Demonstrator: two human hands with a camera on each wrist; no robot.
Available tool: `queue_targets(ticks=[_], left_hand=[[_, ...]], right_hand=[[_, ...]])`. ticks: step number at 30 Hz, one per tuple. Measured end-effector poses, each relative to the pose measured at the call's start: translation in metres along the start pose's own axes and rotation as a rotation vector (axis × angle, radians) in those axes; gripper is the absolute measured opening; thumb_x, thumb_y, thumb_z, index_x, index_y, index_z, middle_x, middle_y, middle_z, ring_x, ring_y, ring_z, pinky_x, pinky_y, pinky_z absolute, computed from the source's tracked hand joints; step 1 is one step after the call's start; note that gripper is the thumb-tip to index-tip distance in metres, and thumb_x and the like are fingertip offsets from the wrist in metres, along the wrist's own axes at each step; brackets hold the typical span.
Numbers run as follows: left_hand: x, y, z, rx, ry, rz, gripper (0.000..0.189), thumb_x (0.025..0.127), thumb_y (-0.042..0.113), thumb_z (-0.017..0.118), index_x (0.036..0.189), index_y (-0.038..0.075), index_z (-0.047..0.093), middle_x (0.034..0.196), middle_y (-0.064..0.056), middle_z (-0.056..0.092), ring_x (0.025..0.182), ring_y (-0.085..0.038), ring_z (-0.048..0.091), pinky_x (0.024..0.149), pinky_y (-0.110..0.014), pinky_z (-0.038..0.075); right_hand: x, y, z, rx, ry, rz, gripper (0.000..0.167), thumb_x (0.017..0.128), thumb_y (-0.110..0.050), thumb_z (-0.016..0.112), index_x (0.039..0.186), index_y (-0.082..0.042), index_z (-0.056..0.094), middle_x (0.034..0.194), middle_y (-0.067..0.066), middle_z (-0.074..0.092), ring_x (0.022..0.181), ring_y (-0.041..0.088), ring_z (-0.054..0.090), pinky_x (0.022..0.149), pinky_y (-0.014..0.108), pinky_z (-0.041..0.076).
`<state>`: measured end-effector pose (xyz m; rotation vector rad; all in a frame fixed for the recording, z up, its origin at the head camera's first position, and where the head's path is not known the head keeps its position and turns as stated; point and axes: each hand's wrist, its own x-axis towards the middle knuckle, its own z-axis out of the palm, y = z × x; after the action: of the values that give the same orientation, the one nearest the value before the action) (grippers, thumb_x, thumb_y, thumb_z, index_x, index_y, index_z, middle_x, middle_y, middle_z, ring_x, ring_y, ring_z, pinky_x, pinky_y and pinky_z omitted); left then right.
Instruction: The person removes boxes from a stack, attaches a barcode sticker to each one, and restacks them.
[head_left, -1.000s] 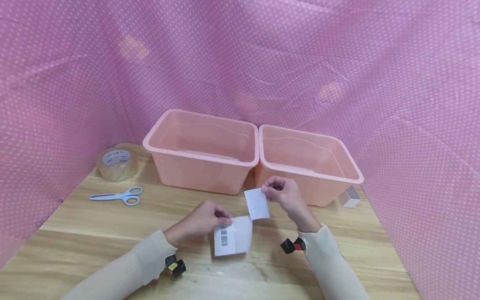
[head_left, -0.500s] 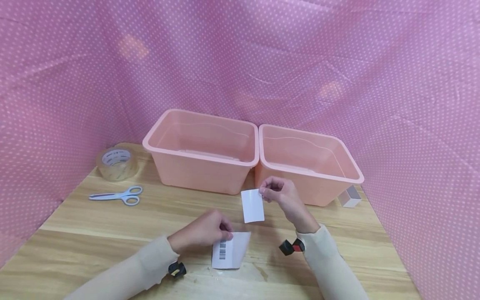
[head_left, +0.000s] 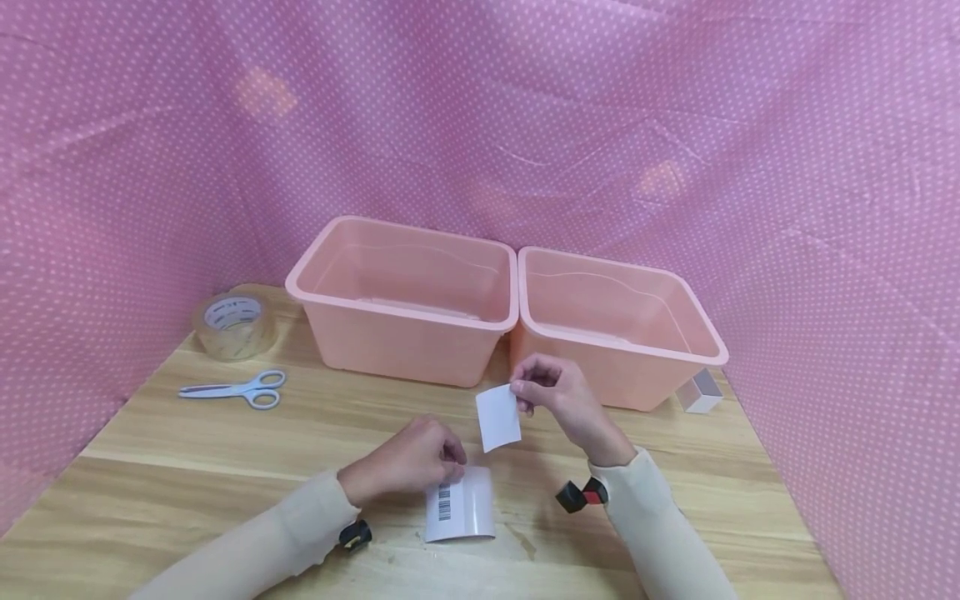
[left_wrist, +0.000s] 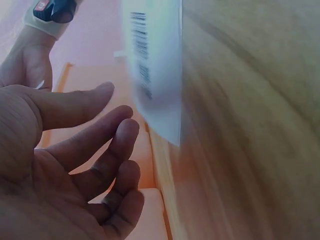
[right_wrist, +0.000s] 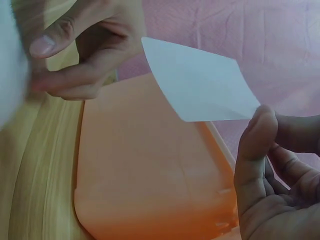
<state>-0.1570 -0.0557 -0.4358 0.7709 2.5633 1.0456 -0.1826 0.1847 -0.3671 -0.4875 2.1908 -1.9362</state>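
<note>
My right hand point(head_left: 561, 402) pinches a small white paper slip point(head_left: 498, 418) by its upper right corner, between thumb and fingers. The slip hangs above the table, its visible face plain and slightly curved. Below and to the left is a curved white paper sheet with a barcode point(head_left: 474, 505), near the tabletop. My left hand point(head_left: 417, 454) is at that sheet's upper left. In the left wrist view, the thumb and fingers point(left_wrist: 102, 97) are spread apart, and the barcode sheet point(left_wrist: 155, 55) lies just past their tips, not between them.
Two pink plastic bins point(head_left: 408, 342) stand side by side at the back. A roll of clear tape point(head_left: 236, 329) and light blue scissors point(head_left: 236, 389) lie at left. A small white box point(head_left: 699, 393) sits beside the right bin point(head_left: 600, 379). Pink dotted cloth point(head_left: 480, 108) encloses the table.
The barcode sheet has come down toward the table, and my left hand has let go of it. My right hand has shifted slightly left and down with the white slip.
</note>
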Motion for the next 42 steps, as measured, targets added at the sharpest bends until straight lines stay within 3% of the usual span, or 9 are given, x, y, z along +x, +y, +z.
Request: queue_targets(ticks=[5, 9, 11, 14, 18, 25, 31, 37, 42], left_hand=[[0.0, 0.001, -0.005, -0.103, 0.039, -0.018, 0.012, 0.089, 0.015, 0.072, 0.098, 0.01, 0.079, 0.093, 0.0, 0.077, 0.083, -0.011, 0.064, 0.072, -0.028, 0.056], [0.002, 0.004, -0.012, -0.367, 0.074, -0.046, 0.02, 0.096, 0.019, 0.065, 0.103, 0.005, 0.077, 0.094, -0.005, 0.077, 0.081, -0.012, 0.065, 0.077, -0.033, 0.057], [0.003, 0.005, -0.015, -0.569, 0.024, -0.057, 0.029, 0.1, 0.024, 0.061, 0.106, -0.001, 0.074, 0.093, -0.008, 0.077, 0.08, -0.014, 0.066, 0.079, -0.035, 0.059], [0.003, 0.006, -0.019, -0.86, -0.134, -0.069, 0.044, 0.103, 0.032, 0.054, 0.11, -0.009, 0.068, 0.092, -0.009, 0.076, 0.08, -0.016, 0.068, 0.079, -0.034, 0.06], [0.001, 0.005, -0.022, -1.042, -0.268, -0.11, 0.043, 0.101, 0.032, 0.057, 0.114, -0.008, 0.065, 0.092, -0.004, 0.074, 0.082, -0.017, 0.068, 0.077, -0.03, 0.059], [0.0, 0.001, -0.031, -1.078, -0.187, -0.159, 0.038, 0.093, 0.018, 0.066, 0.119, -0.009, 0.06, 0.1, -0.002, 0.073, 0.092, -0.016, 0.071, 0.086, -0.03, 0.059], [0.0, -0.003, -0.044, -1.035, -0.118, -0.16, 0.036, 0.09, 0.012, 0.069, 0.117, -0.01, 0.062, 0.101, -0.004, 0.076, 0.092, -0.017, 0.073, 0.085, -0.031, 0.062], [-0.002, -0.007, -0.057, -0.868, 0.02, -0.135, 0.032, 0.088, 0.005, 0.072, 0.111, -0.016, 0.066, 0.1, -0.014, 0.077, 0.085, -0.018, 0.072, 0.074, -0.028, 0.062], [0.0, -0.013, -0.061, -0.623, 0.127, -0.072, 0.027, 0.087, 0.008, 0.076, 0.105, -0.011, 0.071, 0.098, -0.02, 0.077, 0.077, -0.015, 0.071, 0.07, -0.031, 0.062]], right_hand=[[-0.001, 0.001, 0.002, 0.016, -0.035, 0.01, 0.013, 0.092, 0.0, 0.066, 0.099, 0.009, 0.061, 0.074, -0.003, 0.065, 0.063, 0.008, 0.063, 0.059, 0.023, 0.057], [-0.002, 0.002, 0.004, 0.018, -0.096, -0.024, 0.016, 0.093, 0.001, 0.066, 0.101, 0.013, 0.059, 0.076, -0.002, 0.068, 0.066, 0.009, 0.066, 0.062, 0.024, 0.06], [-0.003, 0.001, 0.005, 0.011, -0.148, -0.06, 0.016, 0.093, 0.002, 0.065, 0.101, 0.014, 0.059, 0.078, -0.001, 0.07, 0.069, 0.009, 0.068, 0.064, 0.027, 0.061], [-0.004, 0.001, 0.006, 0.001, -0.24, -0.115, 0.015, 0.092, 0.004, 0.064, 0.103, 0.014, 0.059, 0.084, 0.001, 0.071, 0.073, 0.011, 0.07, 0.067, 0.032, 0.063], [-0.006, 0.002, 0.008, 0.002, -0.326, -0.166, 0.013, 0.092, 0.005, 0.064, 0.101, 0.013, 0.061, 0.092, 0.001, 0.069, 0.076, 0.01, 0.069, 0.066, 0.036, 0.064], [-0.006, 0.002, 0.008, -0.005, -0.355, -0.179, 0.011, 0.09, 0.006, 0.064, 0.097, 0.013, 0.06, 0.097, 0.0, 0.067, 0.078, 0.011, 0.068, 0.065, 0.048, 0.063], [-0.004, 0.002, 0.005, -0.005, -0.328, -0.132, 0.013, 0.09, 0.006, 0.065, 0.098, 0.013, 0.06, 0.099, 0.001, 0.068, 0.081, 0.014, 0.069, 0.068, 0.039, 0.065], [-0.001, -0.001, 0.005, -0.023, -0.324, -0.096, 0.017, 0.087, 0.007, 0.068, 0.101, 0.013, 0.061, 0.099, 0.001, 0.069, 0.085, 0.01, 0.07, 0.071, 0.033, 0.065], [0.008, -0.003, 0.007, -0.117, -0.327, -0.057, 0.016, 0.086, 0.005, 0.072, 0.099, 0.008, 0.064, 0.098, 0.009, 0.069, 0.085, 0.012, 0.072, 0.075, 0.033, 0.065]])
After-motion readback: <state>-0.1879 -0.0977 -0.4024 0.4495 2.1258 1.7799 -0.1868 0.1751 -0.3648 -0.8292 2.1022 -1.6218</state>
